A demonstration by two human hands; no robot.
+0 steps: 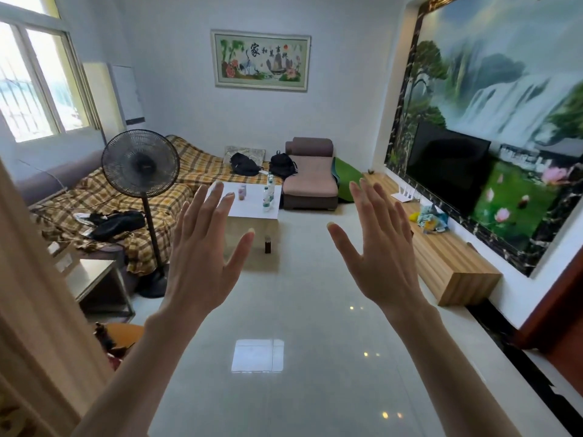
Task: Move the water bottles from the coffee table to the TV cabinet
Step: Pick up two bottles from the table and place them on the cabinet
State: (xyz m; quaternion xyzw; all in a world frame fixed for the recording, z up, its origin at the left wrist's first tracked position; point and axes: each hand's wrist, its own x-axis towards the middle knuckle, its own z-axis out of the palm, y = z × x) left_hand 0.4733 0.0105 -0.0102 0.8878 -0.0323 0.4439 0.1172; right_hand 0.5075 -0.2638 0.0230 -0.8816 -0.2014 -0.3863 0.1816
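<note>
Two bare forearms reach up and forward from the bottom of the view, wrists straight, held apart at about the same height. The left hand shows its back, fingers straight and slightly spread, thumb angled out to the right. The right hand mirrors it, back towards the viewer, fingers straight and fanned upward, thumb angled out to the left. Both hands are raised in open air, holding nothing and touching nothing, and do not touch each other
</note>
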